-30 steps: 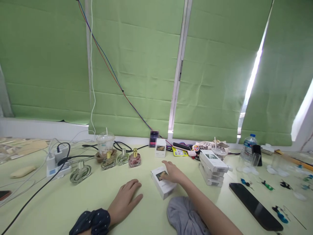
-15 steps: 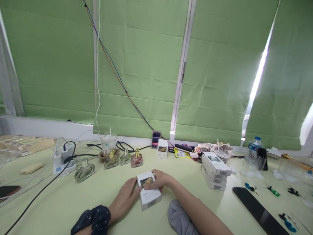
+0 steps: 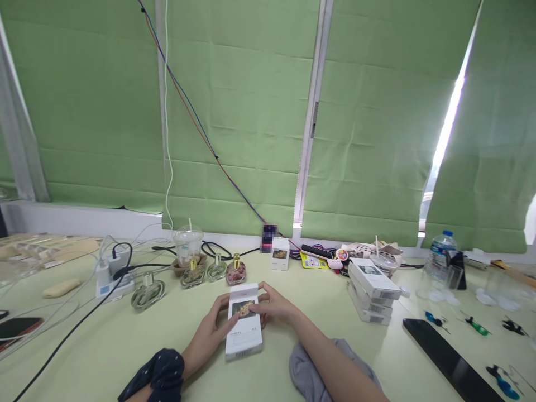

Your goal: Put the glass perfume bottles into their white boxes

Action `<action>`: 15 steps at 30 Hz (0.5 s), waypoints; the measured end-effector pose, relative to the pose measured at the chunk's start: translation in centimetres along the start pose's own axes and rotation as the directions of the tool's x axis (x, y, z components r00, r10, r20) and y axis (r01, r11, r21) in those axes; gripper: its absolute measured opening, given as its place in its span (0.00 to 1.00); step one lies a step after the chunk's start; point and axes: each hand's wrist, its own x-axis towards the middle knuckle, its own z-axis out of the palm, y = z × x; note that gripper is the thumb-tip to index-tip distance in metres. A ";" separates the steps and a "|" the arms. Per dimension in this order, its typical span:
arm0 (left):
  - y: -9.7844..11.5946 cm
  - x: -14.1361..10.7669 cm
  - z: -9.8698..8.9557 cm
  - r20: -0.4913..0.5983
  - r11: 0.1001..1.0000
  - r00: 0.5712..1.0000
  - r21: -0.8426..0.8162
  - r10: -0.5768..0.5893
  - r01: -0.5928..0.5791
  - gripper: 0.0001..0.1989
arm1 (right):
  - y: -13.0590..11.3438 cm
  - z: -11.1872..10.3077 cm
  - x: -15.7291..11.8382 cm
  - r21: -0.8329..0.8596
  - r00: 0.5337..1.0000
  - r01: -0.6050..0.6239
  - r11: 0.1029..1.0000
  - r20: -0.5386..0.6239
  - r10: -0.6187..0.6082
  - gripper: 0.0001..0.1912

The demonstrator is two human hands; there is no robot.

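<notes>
A white carton with a flower picture [image 3: 244, 335] lies between my hands at the table's near middle, its barcoded end toward me. My left hand [image 3: 210, 330] grips its left side, thumb across the printed face. On the right side, my right hand [image 3: 274, 306] closes round the far part, thumb on the picture. The far end of the carton looks raised like a flap. Beyond it stand glass perfume bottles with gold caps [image 3: 235, 272] and another with a silver cap [image 3: 216, 269]. Another glass bottle [image 3: 148, 293] lies tilted farther left.
Several similar cartons are stacked [image 3: 372, 287] at right, and one stands upright [image 3: 280, 254] at the back. A black phone-like slab [image 3: 452, 360], small coloured pieces [image 3: 476, 325] and a water bottle [image 3: 443, 251] are farther right. Cables and a power strip [image 3: 115, 285] crowd the left.
The carton has turned straighter and shifted slightly left, and its far end now looks lifted. Both hands have moved with it, still holding its sides. The view has shifted slightly.
</notes>
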 end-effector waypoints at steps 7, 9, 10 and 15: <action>1.0 0.4 -0.5 -0.061 0.998 0.998 -0.065 -0.019 0.015 0.17 | -0.5 1.0 0.2 0.027 0.942 0.322 0.946 -0.105 -0.318 0.28; 1.1 0.7 -0.8 -0.140 0.998 0.988 0.012 0.064 -0.063 0.14 | -0.7 1.6 0.2 -0.071 0.887 0.431 0.900 -0.152 -0.436 0.25; 1.1 0.8 -1.0 -0.172 0.995 0.981 0.042 0.096 -0.090 0.13 | -0.8 1.9 0.2 -0.147 0.850 0.479 0.865 -0.167 -0.499 0.24; 1.9 0.8 -1.8 -0.249 0.995 0.963 0.042 0.100 -0.092 0.10 | 0.0 3.0 0.4 -0.456 0.675 0.600 0.658 -0.153 -0.722 0.21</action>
